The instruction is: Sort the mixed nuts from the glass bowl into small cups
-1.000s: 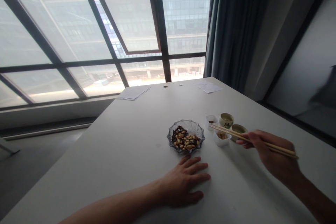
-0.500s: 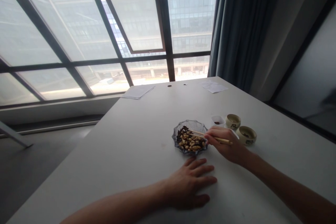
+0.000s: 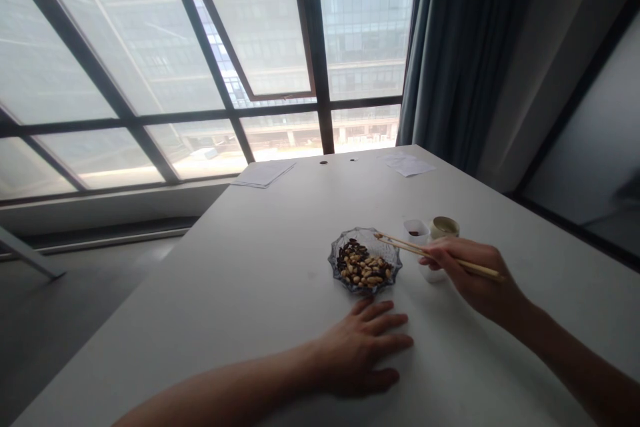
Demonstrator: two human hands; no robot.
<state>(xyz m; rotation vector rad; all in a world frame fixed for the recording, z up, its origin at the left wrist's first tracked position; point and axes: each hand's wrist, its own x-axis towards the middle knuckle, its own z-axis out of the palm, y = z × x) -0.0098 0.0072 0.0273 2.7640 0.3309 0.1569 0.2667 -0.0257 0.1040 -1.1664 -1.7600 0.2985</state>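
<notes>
My right hand (image 3: 475, 273) grips a pair of wooden chopsticks (image 3: 410, 245), whose tips are over the right rim of a clear glass bowl (image 3: 334, 265). A small brownish piece seems to sit between the tips, too small to name. Peanuts in their shells (image 3: 367, 273) and dark seeds (image 3: 350, 253) lie in the bowl. My left hand (image 3: 357, 350) rests flat on the table with fingers spread, fingertips at the bowl's near edge. Behind my right hand is a cream ceramic cup (image 3: 445, 225); a second such cup is hidden by the hand.
A small white plastic cup (image 3: 415, 232) with something dark inside stands right of the bowl. Another white container (image 3: 433, 273) shows partly below my right hand. Papers (image 3: 264, 175) lie at the white table's (image 3: 260, 267) far left, and a crumpled sheet (image 3: 410, 165) at its far right.
My right hand has moved right with the chopsticks, their tips leaving the nuts and seeds for the bowl's rim. It now covers the second ceramic cup. My left hand has stayed put.
</notes>
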